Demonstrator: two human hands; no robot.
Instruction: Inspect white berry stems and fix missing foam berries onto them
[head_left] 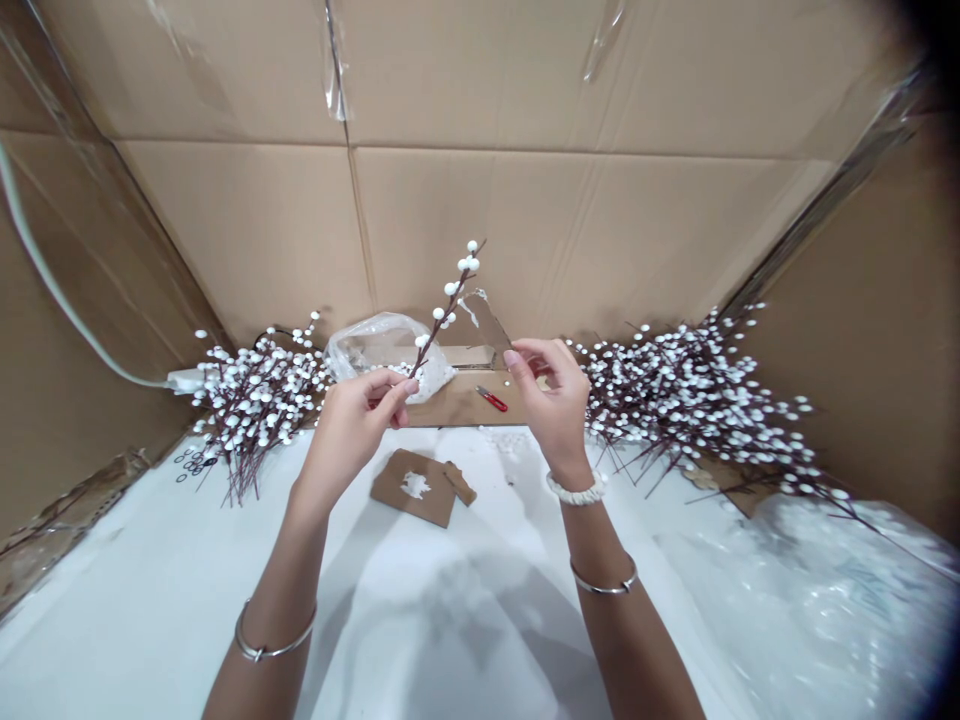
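- Sprig point(448, 312) of white berries on a dark stem stands nearly upright, tilted slightly toward the right hand, above the middle of the table, with its tip in front of the cardboard wall point(600, 230).
- Left hand point(349, 430) is clamped on the lower stem, pinching it between thumb and fingers.
- Right hand point(547, 395) is raised just beside the sprig, not touching it. Its fingertips point(517, 357) curl toward the thumb; whether they pinch something small, I cannot tell.
- Plastic bag point(382, 345), crumpled and clear, sits behind the left hand, which blocks part of it. White bits show inside.
- Red-handled cutter point(491, 398) lies on a cardboard flap point(457, 405) between the hands, just left of the right hand.
- Cardboard scrap point(412, 487) lies on the white table point(187, 550) below the hands, with a white tuft on it and a small offcut point(459, 483) touching its edge.
- Left pile point(255, 400) of sprigs stands near the left hand, beside a few black rings point(191, 465).
- Right pile point(690, 400) of sprigs spreads out behind the right hand.
- Bubble wrap point(810, 600) covers the right front corner.
- White cable point(60, 290) runs along the left wall to a plug point(184, 380).
- Bangles sit on both forearms point(276, 632), and a beaded bracelet point(576, 488) circles the right wrist.
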